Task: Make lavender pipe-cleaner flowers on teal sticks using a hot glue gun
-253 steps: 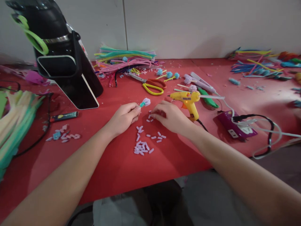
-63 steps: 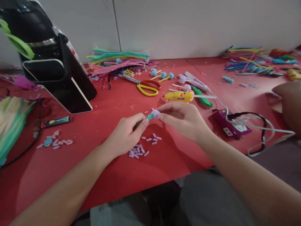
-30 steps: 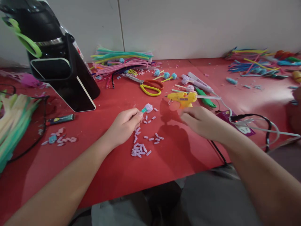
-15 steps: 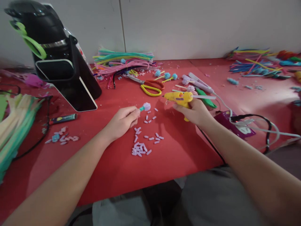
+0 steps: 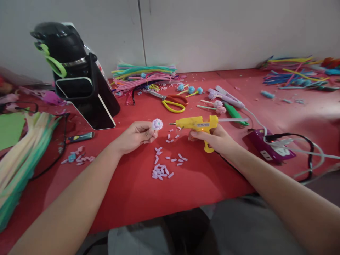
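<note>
My left hand (image 5: 138, 136) pinches a small pipe-cleaner flower (image 5: 157, 124), its lilac, petalled head turned toward me; the stem is hidden in the fingers. My right hand (image 5: 212, 136) is wrapped round the handle of a yellow hot glue gun (image 5: 198, 123). The gun's metal nozzle points left at the flower, a short gap away, and a clear glue stick (image 5: 232, 120) juts from its back. Below the hands, short lilac pipe-cleaner pieces (image 5: 160, 171) lie in a small heap, with several more scattered around it.
Scissors (image 5: 174, 105), blue pompom stems (image 5: 191, 90) and pipe-cleaner bundles (image 5: 145, 73) lie at the back. A black bottle (image 5: 71, 46) with a phone (image 5: 97, 112) stands left. At right are a lilac straightener-like tool (image 5: 231, 98) and a purple power strip (image 5: 268, 147) with cables.
The glue gun has swung level and come closer to the flower. My left hand has turned the flower's head to face me. The camera view has shifted slightly.
</note>
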{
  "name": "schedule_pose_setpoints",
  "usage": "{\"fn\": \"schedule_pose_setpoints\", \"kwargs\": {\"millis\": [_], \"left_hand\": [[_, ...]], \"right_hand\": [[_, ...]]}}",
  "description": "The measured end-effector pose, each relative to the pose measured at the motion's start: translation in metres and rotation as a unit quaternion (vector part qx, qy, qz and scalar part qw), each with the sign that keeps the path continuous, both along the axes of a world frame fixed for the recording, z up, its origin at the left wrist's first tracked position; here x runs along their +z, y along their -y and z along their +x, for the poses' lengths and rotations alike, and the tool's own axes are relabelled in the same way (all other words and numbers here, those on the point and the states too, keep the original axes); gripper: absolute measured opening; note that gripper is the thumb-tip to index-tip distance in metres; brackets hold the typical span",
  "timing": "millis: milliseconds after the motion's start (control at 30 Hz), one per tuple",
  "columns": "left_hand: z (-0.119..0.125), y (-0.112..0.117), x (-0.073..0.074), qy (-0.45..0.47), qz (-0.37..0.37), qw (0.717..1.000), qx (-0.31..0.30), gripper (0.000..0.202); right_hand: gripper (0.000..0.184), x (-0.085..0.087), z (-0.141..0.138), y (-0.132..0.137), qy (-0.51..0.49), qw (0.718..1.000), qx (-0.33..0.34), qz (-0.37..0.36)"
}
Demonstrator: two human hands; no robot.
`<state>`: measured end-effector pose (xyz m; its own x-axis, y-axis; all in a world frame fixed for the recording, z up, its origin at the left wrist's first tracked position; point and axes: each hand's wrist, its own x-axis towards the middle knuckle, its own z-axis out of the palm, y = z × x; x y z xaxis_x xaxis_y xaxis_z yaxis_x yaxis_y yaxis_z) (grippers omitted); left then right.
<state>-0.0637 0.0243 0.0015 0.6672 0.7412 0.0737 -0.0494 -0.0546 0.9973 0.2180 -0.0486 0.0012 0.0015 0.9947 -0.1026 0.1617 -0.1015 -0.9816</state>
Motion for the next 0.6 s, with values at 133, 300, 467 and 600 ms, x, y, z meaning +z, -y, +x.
{"fn": "schedule_pose_setpoints", "kwargs": {"millis": [133, 300, 467, 600], "left_hand": [[-0.001, -0.001, 0.006, -0.003, -0.010, 0.999, -0.040, 0.045], [-0.003, 0.002, 0.017, -0.046, -0.028, 0.996, -0.068, 0.052], [-0.006, 0.000, 0.016, -0.066, -0.023, 0.995, -0.078, 0.051], [0.001, 0.004, 0.014, -0.103, -0.047, 0.993, -0.012, 0.039]], "right_hand": [[0.023, -0.004, 0.000, -0.001, 0.008, 1.000, 0.014, -0.004], [0.024, -0.002, 0.000, -0.001, 0.010, 1.000, 0.023, -0.004], [0.023, -0.003, 0.003, -0.001, 0.023, 0.999, 0.047, 0.006], [0.027, -0.007, 0.006, 0.000, -0.001, 0.999, 0.035, 0.021]]}}
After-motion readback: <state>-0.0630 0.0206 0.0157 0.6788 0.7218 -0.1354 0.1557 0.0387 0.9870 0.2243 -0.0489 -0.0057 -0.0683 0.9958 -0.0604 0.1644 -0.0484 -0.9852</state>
